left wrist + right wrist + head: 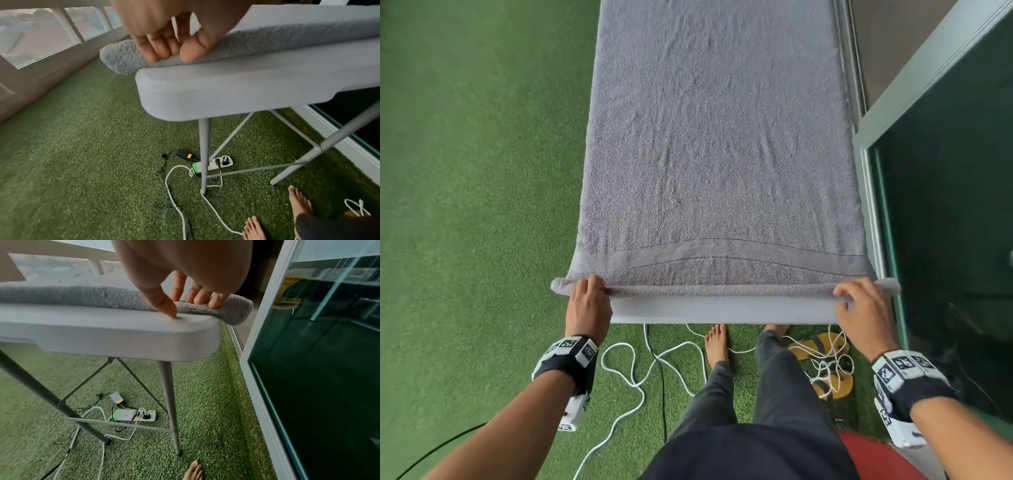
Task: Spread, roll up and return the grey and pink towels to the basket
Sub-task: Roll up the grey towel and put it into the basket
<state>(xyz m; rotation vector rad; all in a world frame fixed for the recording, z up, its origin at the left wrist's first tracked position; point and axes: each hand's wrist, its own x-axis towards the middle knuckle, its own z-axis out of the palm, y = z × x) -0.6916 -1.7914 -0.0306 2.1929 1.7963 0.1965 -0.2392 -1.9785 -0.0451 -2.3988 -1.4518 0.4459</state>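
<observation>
**Grey towel, near edge curled on bench**

Grey towel [717, 144] lies spread flat along bench [722, 310]. Left hand [587, 303] and right hand [861, 308] each clamp fingers on the towel's thin rolled edge at the bench's near corners.

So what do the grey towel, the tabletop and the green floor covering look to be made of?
Grey towel: looped terry cloth, probably cotton; fuzzy pile with a flat woven band near the hem.
Pale grey tabletop: seemingly moulded plastic, matte; thick rounded edge on metal-looking tube legs.
Green floor covering: artificial turf; short, uniform blades.
</observation>
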